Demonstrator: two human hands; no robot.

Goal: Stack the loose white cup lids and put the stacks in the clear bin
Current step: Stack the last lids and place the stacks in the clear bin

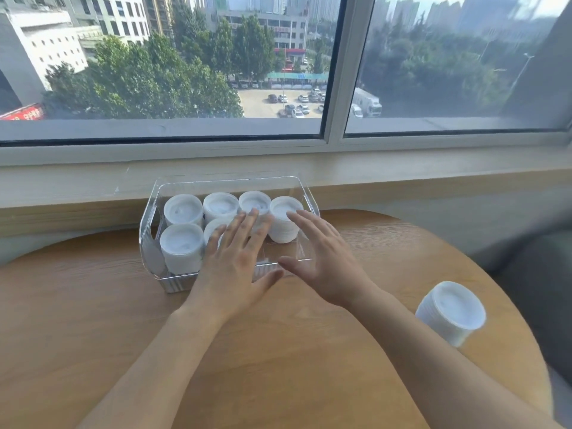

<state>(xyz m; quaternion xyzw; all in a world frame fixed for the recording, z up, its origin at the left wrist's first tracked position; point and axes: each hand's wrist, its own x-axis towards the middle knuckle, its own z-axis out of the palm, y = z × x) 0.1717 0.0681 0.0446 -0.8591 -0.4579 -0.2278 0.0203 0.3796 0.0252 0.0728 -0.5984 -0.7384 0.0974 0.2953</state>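
Observation:
A clear bin stands on the wooden table by the window sill. Inside it are several stacks of white cup lids, among them one at the front left and one at the back right. My left hand hovers over the bin's front middle with straight, spread fingers, partly covering a stack. My right hand is spread over the bin's front right corner, where the floor is bare. Neither hand holds anything. One more stack of lids stands on the table at the right.
The window sill and the window run right behind the bin. The round table's edge curves down the right side, with a dark grey seat beyond it.

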